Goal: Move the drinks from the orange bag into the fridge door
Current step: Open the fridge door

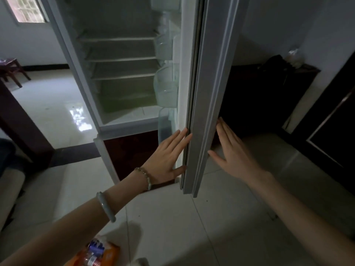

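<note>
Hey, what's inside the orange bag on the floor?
The orange plastic bag holds clear drink bottles with blue and red labels. How many is unclear: the bag's side and frame edge hide the rest.

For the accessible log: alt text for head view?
Open fridge door, edge on, with the left hand flat on its inner side and the right hand beside its outer face. The orange bag of drinks sits on the floor below.

floor (pixel 53 116): pale glossy tiles, window glare | window (pixel 26 8): upper left, daylit | wall (pixel 28 45): white, dark skirting | wooden stool (pixel 11 71): far left | dark cabinet (pixel 265 96): right | light: dim
</note>
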